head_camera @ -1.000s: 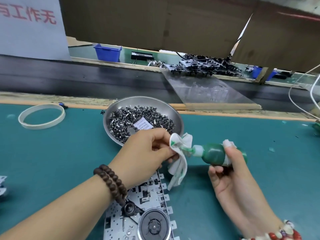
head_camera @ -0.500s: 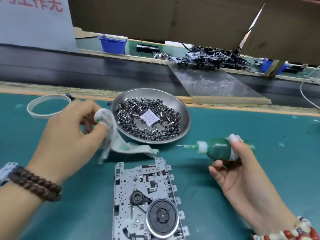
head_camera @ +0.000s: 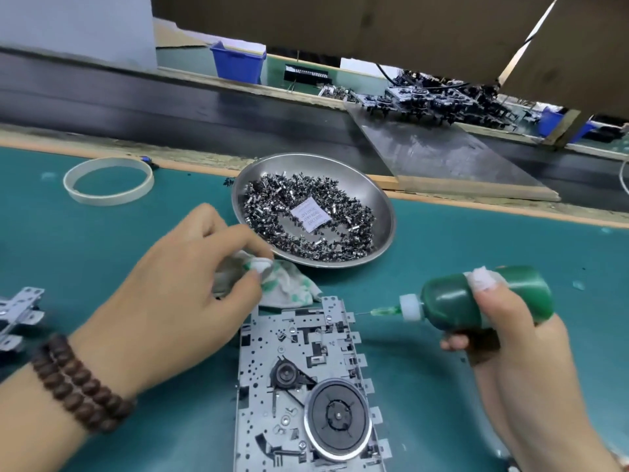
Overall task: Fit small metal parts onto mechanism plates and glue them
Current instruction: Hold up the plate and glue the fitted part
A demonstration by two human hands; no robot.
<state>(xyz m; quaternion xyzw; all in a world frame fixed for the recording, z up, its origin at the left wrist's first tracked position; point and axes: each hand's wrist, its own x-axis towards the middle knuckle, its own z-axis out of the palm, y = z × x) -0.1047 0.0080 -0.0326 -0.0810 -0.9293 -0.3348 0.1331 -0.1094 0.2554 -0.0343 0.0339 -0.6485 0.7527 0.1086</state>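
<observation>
Teal bench mat (head_camera: 102,267) beside a dark conveyor belt (head_camera: 170,107), seen from the head camera. Left hand (head_camera: 177,301) pinches a green-stained wiping cloth (head_camera: 289,287) between thumb and fingertips, low on the mat just in front of the steel dish (head_camera: 384,206), probably to set it aside within reach. Loose small metal parts (head_camera: 306,219) fill the dish around a white paper label (head_camera: 311,218) whose print is illegible. Right hand (head_camera: 510,328) grips a green glue bottle (head_camera: 476,298) on its side, its needle nozzle (head_camera: 374,312) pointing at the far edge of the mechanism plate (head_camera: 299,386), apparently ready to dose. Near end of the plate is cut off by the frame; a second plate (head_camera: 20,311) at far left is blurred and cropped. Whether the needle touches the plate cannot be told.
</observation>
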